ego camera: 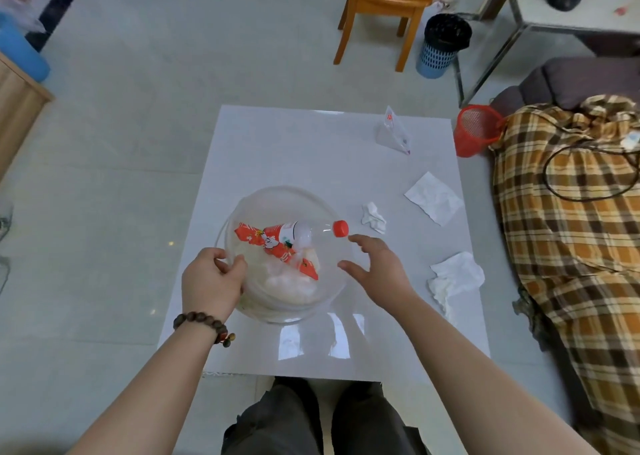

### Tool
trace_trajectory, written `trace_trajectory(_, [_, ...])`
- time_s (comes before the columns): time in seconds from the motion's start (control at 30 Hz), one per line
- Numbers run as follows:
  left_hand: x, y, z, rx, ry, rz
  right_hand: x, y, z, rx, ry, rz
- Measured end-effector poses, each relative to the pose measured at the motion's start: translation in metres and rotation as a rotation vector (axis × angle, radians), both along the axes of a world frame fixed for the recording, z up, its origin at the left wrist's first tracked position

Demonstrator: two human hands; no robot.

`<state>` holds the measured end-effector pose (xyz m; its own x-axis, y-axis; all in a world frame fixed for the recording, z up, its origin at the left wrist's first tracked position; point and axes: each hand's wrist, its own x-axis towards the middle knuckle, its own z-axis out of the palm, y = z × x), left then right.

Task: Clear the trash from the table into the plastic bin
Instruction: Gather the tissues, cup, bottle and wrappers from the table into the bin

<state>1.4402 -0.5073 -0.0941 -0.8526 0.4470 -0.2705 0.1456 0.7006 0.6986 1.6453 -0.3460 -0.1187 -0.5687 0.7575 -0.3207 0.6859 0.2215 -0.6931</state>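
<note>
A glossy white square table [277, 149] stood on a pale tiled floor [138, 108]. On its near left part rested a clear round plastic bin [325, 246]. To the right of the bin lay a small crumpled white tissue [373, 217], a flat creased white paper napkin [433, 197] beyond it, and a larger rumpled white tissue [454, 277] near the right edge. A clear triangular plastic wrapper [394, 131] stood at the far right corner.

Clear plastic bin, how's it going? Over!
Left hand gripping clear plastic bin rim. Right hand open, empty. Red-capped bottle inside; crumpled tissues left on table.
</note>
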Motion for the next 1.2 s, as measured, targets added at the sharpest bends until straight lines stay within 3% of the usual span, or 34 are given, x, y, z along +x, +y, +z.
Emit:
trace_trajectory(0.2, [0.016,0.018,-0.005,-0.05,0.037,0.055,0.045,0.067,-0.061,0.006,-0.141,-0.125])
trace_trajectory(0.47, [0.058,0.024,-0.04,-0.094,0.093,0.291,0.027,0.175,-0.168,0.075,-0.208,0.056])
trace_trajectory(0.6, [0.083,0.013,-0.073,-0.089,0.065,0.513,0.013,0.197,-0.213,0.068,-0.2,0.158])
trace_trajectory(0.7, [0.101,-0.003,-0.097,-0.112,0.058,0.561,0.011,0.204,-0.226,0.034,-0.222,0.172])
trace_trajectory(0.83, [0.134,0.009,-0.076,-0.134,0.03,0.606,0.024,0.2,-0.201,-0.025,-0.143,0.133])
trace_trajectory(1.0, [0.168,0.041,-0.031,-0.148,0.116,0.495,0.057,0.153,-0.107,-0.045,0.235,0.076])
trace_trajectory(1.1, [0.183,0.049,-0.017,-0.127,0.089,0.437,0.075,0.109,-0.045,-0.077,0.358,0.22])
trace_trajectory(1.2, [0.196,0.052,-0.007,-0.083,0.106,0.421,0.08,0.072,-0.006,-0.069,0.339,0.484])
